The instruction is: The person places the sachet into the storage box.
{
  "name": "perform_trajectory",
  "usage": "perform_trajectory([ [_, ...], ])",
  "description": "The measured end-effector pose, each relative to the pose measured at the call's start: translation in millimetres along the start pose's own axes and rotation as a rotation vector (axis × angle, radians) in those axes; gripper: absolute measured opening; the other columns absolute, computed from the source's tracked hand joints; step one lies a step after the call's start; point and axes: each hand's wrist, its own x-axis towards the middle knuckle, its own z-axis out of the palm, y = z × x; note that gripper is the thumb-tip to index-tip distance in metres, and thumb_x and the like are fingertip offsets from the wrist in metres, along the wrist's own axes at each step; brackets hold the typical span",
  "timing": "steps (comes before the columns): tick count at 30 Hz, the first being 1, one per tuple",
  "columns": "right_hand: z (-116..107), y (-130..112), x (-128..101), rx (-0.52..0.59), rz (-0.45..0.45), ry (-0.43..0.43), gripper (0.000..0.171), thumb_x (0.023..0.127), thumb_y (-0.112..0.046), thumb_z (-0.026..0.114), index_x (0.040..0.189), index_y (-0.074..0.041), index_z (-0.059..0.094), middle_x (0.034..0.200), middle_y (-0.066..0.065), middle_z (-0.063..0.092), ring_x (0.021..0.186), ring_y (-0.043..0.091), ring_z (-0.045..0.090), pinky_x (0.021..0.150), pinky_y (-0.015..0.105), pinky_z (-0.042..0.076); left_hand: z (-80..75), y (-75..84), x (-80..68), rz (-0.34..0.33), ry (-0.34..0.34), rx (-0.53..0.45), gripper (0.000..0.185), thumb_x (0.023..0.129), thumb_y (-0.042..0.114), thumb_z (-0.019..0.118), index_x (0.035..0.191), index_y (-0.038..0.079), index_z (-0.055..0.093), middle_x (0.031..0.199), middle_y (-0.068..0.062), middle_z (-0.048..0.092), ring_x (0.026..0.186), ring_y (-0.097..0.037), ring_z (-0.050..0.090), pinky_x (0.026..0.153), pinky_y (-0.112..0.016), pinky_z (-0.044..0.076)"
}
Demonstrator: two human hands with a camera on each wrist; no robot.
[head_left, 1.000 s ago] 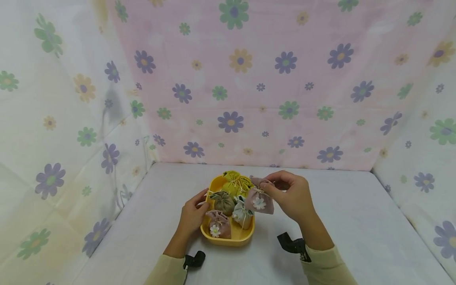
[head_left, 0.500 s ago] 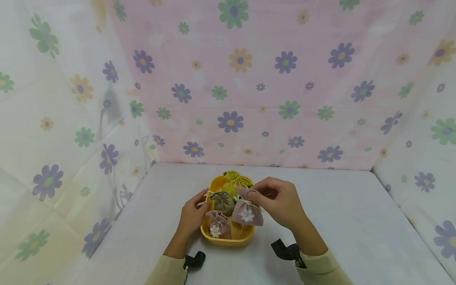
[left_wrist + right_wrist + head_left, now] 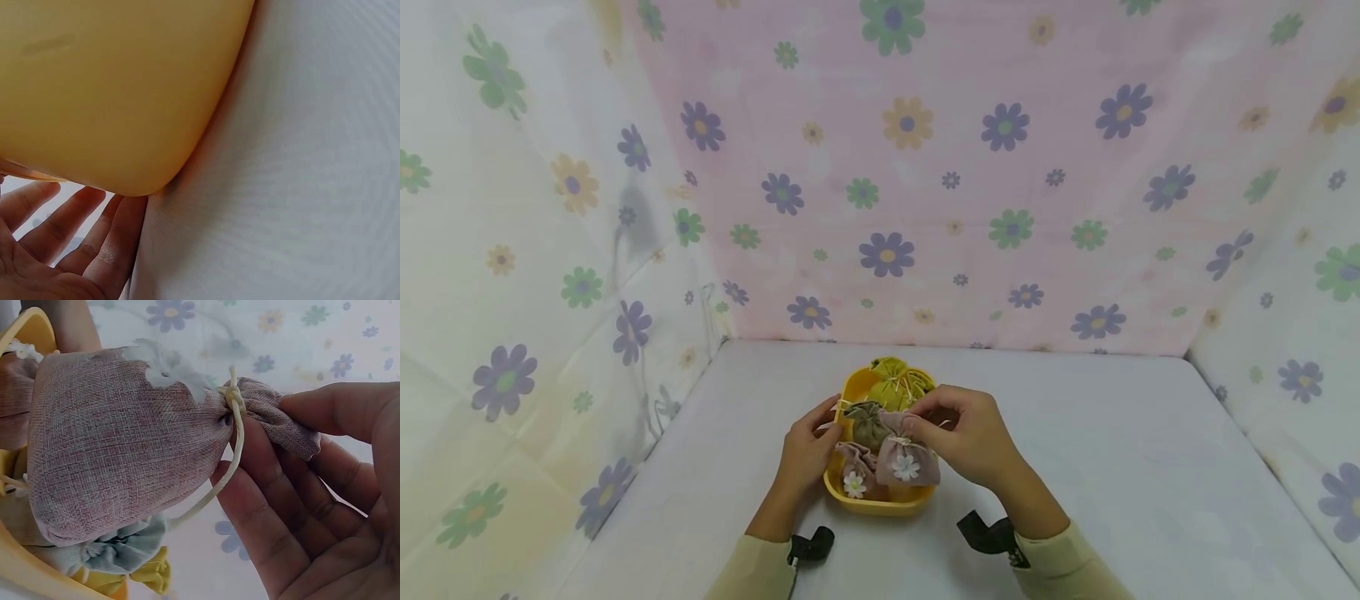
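My right hand (image 3: 966,433) pinches the gathered top of a pink drawstring pouch (image 3: 908,462) with a white flower on it. In the right wrist view this pouch (image 3: 125,444) hangs from thumb and fingers, its cream cord (image 3: 234,447) tied at the neck. Below it is the yellow tray (image 3: 853,502), holding another pink flowered pouch (image 3: 859,468), an olive-brown pouch (image 3: 868,429) and yellow-green cloth pouches (image 3: 895,383). A pale blue-grey pouch (image 3: 125,547) shows under the held one. My left hand (image 3: 807,450) touches the tray's left side, fingers fairly straight against its outer wall.
The tray stands on a white-covered table (image 3: 1075,433). A pink flowered cloth (image 3: 955,192) hangs behind it, with pale flowered cloths at both sides. Black wrist-camera mounts (image 3: 988,533) sit on both wrists, near the tabletop.
My right hand has moved left and down with the pink pouch, from the tray's right edge to over its front right part. The left hand has stayed at the tray's side.
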Motion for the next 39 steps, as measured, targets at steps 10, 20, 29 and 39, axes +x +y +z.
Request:
perform_trajectory([
  [10, 5, 19, 5, -0.025, 0.027, -0.126, 0.003, 0.094, -0.027, 0.078, 0.094, -0.025, 0.075, 0.09, -0.006, 0.072, 0.077, 0.015, 0.069, 0.068, 0.031, 0.062, -0.9, -2.9, 2.1, 0.012, 0.003, -0.011, 0.052, 0.097, 0.023, 0.064, 0.148, 0.029, 0.058, 0.136, -0.011, 0.068, 0.12, -0.034, 0.069, 0.098, -0.045, 0.06],
  [20, 1, 37, 7, -0.103, 0.046, -0.357, 0.005, 0.094, -0.026, 0.077, 0.092, -0.021, 0.075, 0.086, -0.007, 0.07, 0.078, 0.017, 0.066, 0.066, 0.03, 0.058, -1.5, -3.3, 0.1, -0.004, 0.012, -0.009, 0.051, 0.097, 0.024, 0.065, 0.147, 0.032, 0.059, 0.136, -0.01, 0.067, 0.119, -0.033, 0.069, 0.097, -0.044, 0.06],
  [29, 0, 37, 7, -0.133, 0.09, -0.437, 0.005, 0.095, -0.028, 0.076, 0.093, -0.023, 0.075, 0.085, -0.011, 0.071, 0.076, 0.014, 0.064, 0.064, 0.029, 0.056, -3.8, -3.1, -1.4, -0.006, 0.017, -0.009, 0.051, 0.097, 0.023, 0.065, 0.147, 0.032, 0.059, 0.135, -0.009, 0.068, 0.12, -0.032, 0.069, 0.097, -0.043, 0.06],
  [39, -8, 40, 6, -0.108, 0.08, -0.494, 0.01, 0.093, -0.024, 0.079, 0.102, -0.025, 0.075, 0.097, -0.01, 0.073, 0.086, 0.014, 0.07, 0.076, 0.03, 0.061, -2.5, -5.4, -0.3, -0.009, 0.02, -0.005, 0.051, 0.097, 0.023, 0.065, 0.146, 0.034, 0.059, 0.135, -0.008, 0.068, 0.12, -0.031, 0.069, 0.098, -0.043, 0.06],
])
